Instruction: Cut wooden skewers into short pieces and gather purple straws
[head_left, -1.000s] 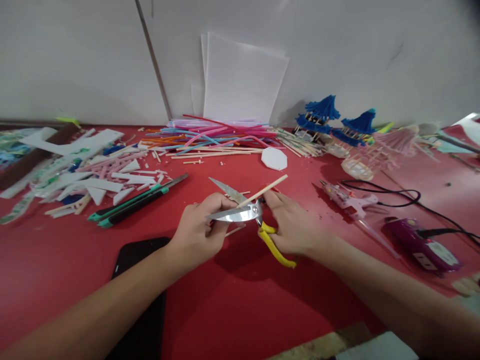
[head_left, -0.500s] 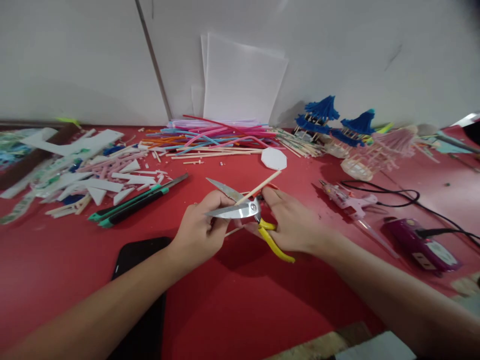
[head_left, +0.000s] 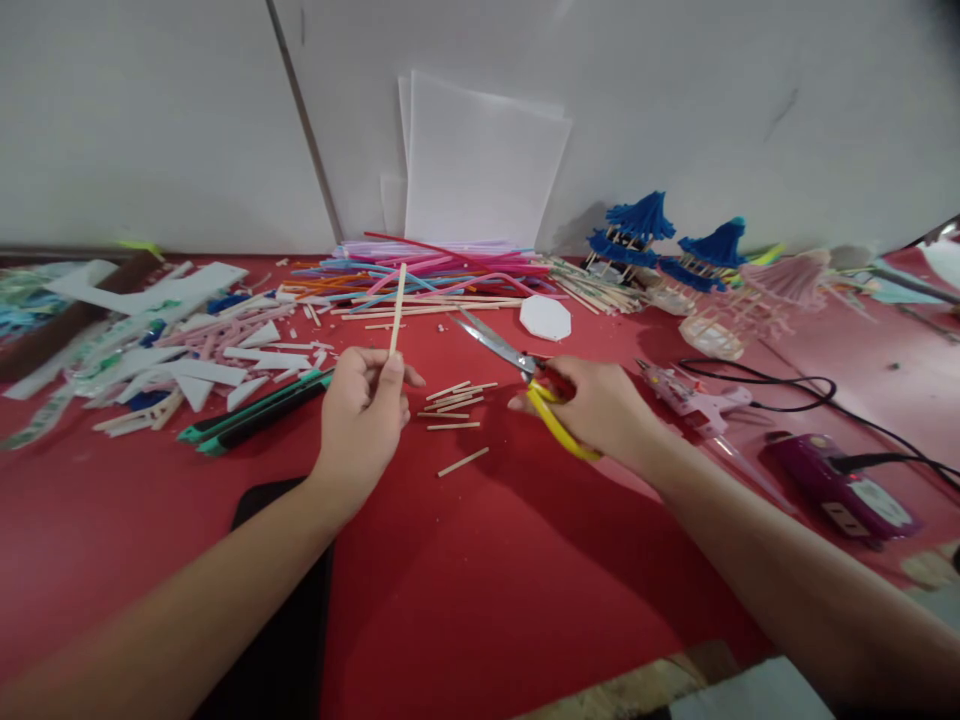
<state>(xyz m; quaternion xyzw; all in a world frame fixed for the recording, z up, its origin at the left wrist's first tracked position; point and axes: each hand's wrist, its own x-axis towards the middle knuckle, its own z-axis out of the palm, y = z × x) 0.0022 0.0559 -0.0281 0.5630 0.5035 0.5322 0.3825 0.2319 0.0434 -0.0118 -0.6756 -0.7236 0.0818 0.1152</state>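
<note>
My left hand (head_left: 364, 415) pinches a pale wooden stick (head_left: 399, 305) that points up and away. My right hand (head_left: 596, 405) is wrapped round the yellow and red handles of the scissors (head_left: 551, 415), whose blades point up and left over the table and look nearly closed. Between my hands lies a small pile of short cut sticks (head_left: 456, 397). One more short stick (head_left: 463, 461) lies apart, nearer to me.
Colored sticks (head_left: 442, 275) and a white octagon (head_left: 545, 317) lie at the back. White scraps (head_left: 195, 370) and green cutters (head_left: 255, 410) are left, above a black phone (head_left: 285, 590). Right are a glue gun (head_left: 697, 397), a purple power box (head_left: 840, 490) and blue-roofed models (head_left: 637, 225).
My hands have moved apart. The stick in my left hand is now away from the blades and more upright. The scissors have shifted slightly right and closed, and the short sticks have come into view.
</note>
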